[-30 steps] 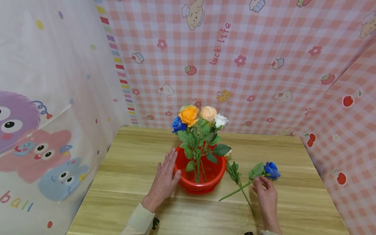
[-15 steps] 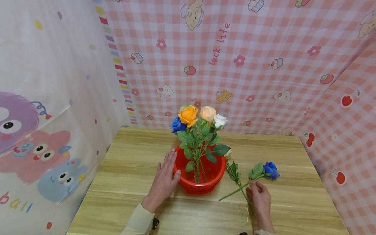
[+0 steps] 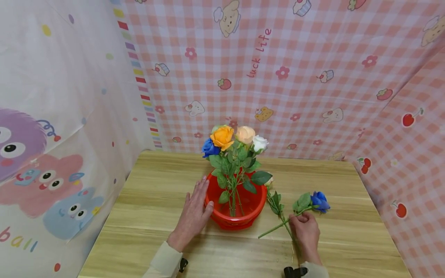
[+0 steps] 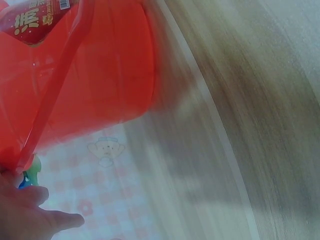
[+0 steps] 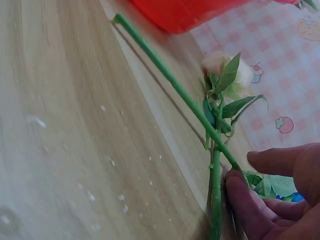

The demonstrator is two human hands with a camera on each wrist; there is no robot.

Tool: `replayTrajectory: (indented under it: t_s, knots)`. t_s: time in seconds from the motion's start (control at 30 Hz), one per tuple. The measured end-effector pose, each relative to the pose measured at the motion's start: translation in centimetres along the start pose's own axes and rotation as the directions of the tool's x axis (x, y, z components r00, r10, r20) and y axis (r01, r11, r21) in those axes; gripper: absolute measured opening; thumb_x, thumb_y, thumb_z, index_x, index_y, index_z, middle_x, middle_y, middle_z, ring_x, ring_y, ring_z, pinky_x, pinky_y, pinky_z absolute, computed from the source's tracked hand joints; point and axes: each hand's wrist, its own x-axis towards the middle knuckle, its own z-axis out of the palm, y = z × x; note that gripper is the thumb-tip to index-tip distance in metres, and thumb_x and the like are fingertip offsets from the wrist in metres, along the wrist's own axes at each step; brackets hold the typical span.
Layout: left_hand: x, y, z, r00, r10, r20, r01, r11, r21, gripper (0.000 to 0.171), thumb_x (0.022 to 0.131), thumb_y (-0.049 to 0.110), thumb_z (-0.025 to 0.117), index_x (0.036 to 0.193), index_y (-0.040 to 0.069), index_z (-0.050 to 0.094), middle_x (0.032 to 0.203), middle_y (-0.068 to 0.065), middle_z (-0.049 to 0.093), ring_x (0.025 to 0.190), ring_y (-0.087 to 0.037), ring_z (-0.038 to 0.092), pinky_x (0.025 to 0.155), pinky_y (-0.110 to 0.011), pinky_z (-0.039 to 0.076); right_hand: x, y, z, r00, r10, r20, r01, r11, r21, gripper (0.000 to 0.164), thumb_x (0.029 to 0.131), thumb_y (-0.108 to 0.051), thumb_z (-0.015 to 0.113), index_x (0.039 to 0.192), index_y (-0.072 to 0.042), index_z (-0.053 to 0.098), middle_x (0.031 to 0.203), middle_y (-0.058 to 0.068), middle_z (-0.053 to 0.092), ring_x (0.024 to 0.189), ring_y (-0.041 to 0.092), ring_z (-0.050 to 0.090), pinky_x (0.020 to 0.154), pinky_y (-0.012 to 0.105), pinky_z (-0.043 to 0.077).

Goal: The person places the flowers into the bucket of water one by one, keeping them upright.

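Artificial roses in orange, blue, peach and white stand upright in a red basin [image 3: 239, 220], stems leaning together. My left hand [image 3: 192, 212] rests flat along the basin's left rim, fingers straight; in the left wrist view its fingers [image 4: 37, 215] show beside the red wall. To the basin's right lies a blue rose [image 3: 320, 202] with a green stem [image 5: 185, 97]. My right hand [image 3: 306, 231] pinches that stem below the leaf, thumb and a finger on either side of it. The blue rose's stem crosses over a pale rose [image 5: 232, 75] lying on the table.
The wooden table [image 3: 146, 216] has a pink checked cloth [image 3: 208, 34] behind and at its right, and a white cartoon cloth [image 3: 87, 146] at the left. Small white flecks [image 5: 91, 196] lie on the tabletop near the right hand.
My right hand has slid left down the blue rose's stem, away from the bloom, and its fingers have closed in on the stem. The left hand stays at the basin.
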Motion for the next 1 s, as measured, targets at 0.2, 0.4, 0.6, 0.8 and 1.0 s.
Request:
replayTrajectory:
  t_s: [0.2, 0.4, 0.6, 0.8, 1.0]
  knots:
    - [0.0, 0.0, 0.0, 1.0, -0.007, 0.006, 0.007, 1.0, 0.007, 0.068, 0.104, 0.026, 0.054, 0.164, 0.008, 0.028, 0.172, -0.004, 0.019, 0.154, -0.038, 0.026, 0.114, -0.075, 0.023, 0.9, 0.2, -0.5, 0.997, -0.041, 0.071, 0.045, 0.998, -0.054, 0.063, 0.092, -0.016, 0.072, 0.141, 0.016, 0.047, 0.093, 0.01, 0.076, 0.07, 0.007, 0.066, 0.092, 0.046, 0.05]
    - [0.0, 0.0, 0.0, 1.0, -0.008, 0.007, 0.008, 1.0, 0.008, 0.068, 0.104, 0.027, 0.053, 0.164, 0.007, 0.028, 0.172, -0.003, 0.019, 0.155, -0.036, 0.025, 0.113, -0.075, 0.024, 2.3, 0.2, -1.2, 0.993, -0.08, 0.088, 0.089, 0.989, -0.115, 0.059, 0.092, -0.016, 0.069, 0.137, 0.017, 0.05, 0.087, 0.009, 0.076, 0.091, 0.034, 0.072, 0.102, 0.056, 0.046]
    - [0.0, -0.1, -0.1, 1.0, 0.002, 0.002, -0.002, 1.0, 0.003, 0.068, 0.104, 0.026, 0.053, 0.164, 0.007, 0.029, 0.172, -0.005, 0.02, 0.153, -0.04, 0.027, 0.113, -0.076, 0.024, 3.1, -0.1, -2.0, 0.993, -0.065, 0.093, 0.077, 0.989, -0.127, 0.063, 0.093, -0.025, 0.071, 0.136, 0.017, 0.052, 0.098, 0.017, 0.078, 0.11, 0.046, 0.066, 0.102, 0.058, 0.045]
    - [0.0, 0.0, 0.0, 1.0, 0.002, 0.001, -0.002, 1.0, -0.004, 0.068, 0.103, 0.025, 0.054, 0.164, 0.007, 0.028, 0.172, -0.005, 0.02, 0.154, -0.04, 0.027, 0.113, -0.076, 0.023, 2.2, 0.1, -1.4, 0.996, -0.053, 0.066, 0.061, 0.988, -0.14, 0.064, 0.093, -0.036, 0.073, 0.131, 0.013, 0.06, 0.105, 0.023, 0.076, 0.116, 0.052, 0.061, 0.099, 0.061, 0.047]
    - [0.0, 0.0, 0.0, 1.0, -0.002, -0.001, 0.002, 1.0, -0.011, 0.068, 0.104, 0.026, 0.053, 0.164, 0.007, 0.028, 0.172, -0.008, 0.022, 0.154, -0.039, 0.026, 0.113, -0.076, 0.023, 1.7, 0.2, -0.5, 0.996, -0.072, 0.045, 0.08, 0.975, -0.207, 0.06, 0.092, -0.036, 0.073, 0.125, 0.014, 0.065, 0.106, 0.025, 0.075, 0.114, 0.054, 0.061, 0.095, 0.062, 0.048]
